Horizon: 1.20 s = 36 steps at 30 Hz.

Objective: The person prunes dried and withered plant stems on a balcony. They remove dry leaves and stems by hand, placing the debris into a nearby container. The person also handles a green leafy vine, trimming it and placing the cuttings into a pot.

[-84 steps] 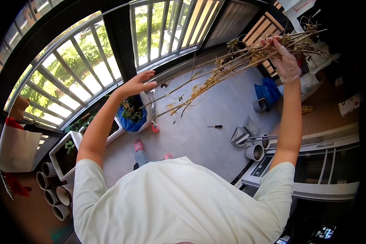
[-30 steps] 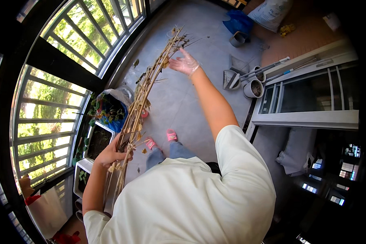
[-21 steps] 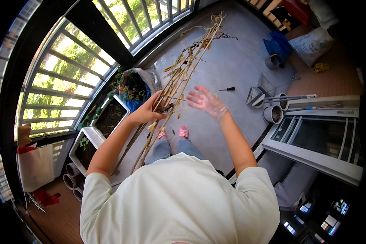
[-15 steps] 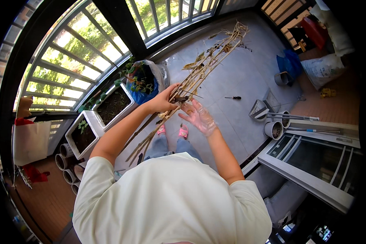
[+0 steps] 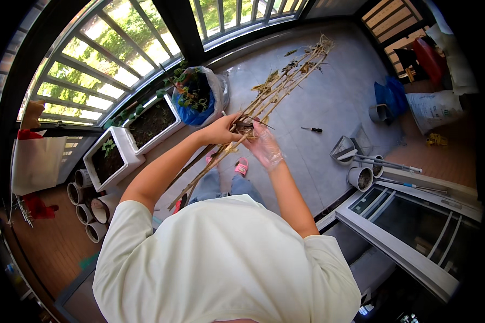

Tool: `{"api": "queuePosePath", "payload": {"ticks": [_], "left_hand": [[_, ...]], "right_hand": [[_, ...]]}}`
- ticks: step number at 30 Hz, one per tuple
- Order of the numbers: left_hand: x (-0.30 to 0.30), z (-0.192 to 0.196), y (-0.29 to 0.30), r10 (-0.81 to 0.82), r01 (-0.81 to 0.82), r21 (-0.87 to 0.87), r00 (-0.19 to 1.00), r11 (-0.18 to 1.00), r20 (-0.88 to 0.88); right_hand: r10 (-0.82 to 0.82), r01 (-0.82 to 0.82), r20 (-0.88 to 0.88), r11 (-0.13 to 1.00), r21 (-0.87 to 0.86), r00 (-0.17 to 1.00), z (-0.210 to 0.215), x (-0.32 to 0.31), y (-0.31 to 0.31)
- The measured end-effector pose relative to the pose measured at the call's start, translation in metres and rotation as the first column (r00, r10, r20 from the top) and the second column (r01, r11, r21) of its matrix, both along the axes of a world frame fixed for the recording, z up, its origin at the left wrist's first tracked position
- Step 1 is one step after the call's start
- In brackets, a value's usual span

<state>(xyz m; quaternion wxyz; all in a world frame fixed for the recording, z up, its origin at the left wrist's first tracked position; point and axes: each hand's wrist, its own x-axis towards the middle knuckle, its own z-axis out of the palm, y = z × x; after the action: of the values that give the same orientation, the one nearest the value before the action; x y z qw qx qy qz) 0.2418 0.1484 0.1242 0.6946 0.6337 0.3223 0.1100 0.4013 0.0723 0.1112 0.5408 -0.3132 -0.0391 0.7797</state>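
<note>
A bundle of dry stalks [image 5: 275, 92] is held aslant above the grey tiled floor [image 5: 299, 175], in front of the person's body, its leafy, tangled end pointed away to the upper right and its bare ends pointed back toward the lower left. The bundle is grasped near its middle by the bare left hand [image 5: 223, 129], the thumb being laid across the near side. The right hand [image 5: 265, 146], covered by a clear plastic glove, is placed against the stalks just beside the left; whether they are firmly gripped by it cannot be told, since its fingers are partly hidden.

To the left of the hands, a blue bag [image 5: 199, 114] with leafy plants is set inside a clear plastic one, near two white planters lined up along the railing [image 5: 99, 64]. Several pale pots [image 5: 96, 231] are grouped at the lower left. To the right, a dark-handled screwdriver [image 5: 312, 130] is seen on the floor, and a long-handled dustpan [image 5: 344, 151] is placed near a soil-filled pot [image 5: 360, 179]. A pink sandal [image 5: 241, 167] is seen below the gloved hand.
</note>
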Motion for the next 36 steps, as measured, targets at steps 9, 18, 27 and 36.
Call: {"api": "queuePosePath", "payload": {"ticks": [9,18,27,36], "left_hand": [[0.01,0.027,-0.015,0.026,-0.056,-0.219,0.99,0.974,-0.135],[0.018,0.037,-0.022,0.14,-0.142,-0.139,0.99,0.98,-0.024],[0.008,0.01,-0.004,0.1,-0.104,-0.019,0.986,0.994,-0.133],[0.02,0.015,-0.037,-0.082,0.135,0.548,0.989,0.825,-0.12]], "right_hand": [[-0.219,0.215,0.108,0.976,0.046,0.97,-0.013,-0.002,0.003],[-0.316,0.311,0.104,0.948,0.069,0.943,-0.011,-0.005,0.015],[0.063,-0.036,0.381,0.996,-0.078,0.923,0.007,0.057,0.0],[-0.074,0.077,0.308,0.997,0.003,0.949,-0.005,0.123,0.016]]}}
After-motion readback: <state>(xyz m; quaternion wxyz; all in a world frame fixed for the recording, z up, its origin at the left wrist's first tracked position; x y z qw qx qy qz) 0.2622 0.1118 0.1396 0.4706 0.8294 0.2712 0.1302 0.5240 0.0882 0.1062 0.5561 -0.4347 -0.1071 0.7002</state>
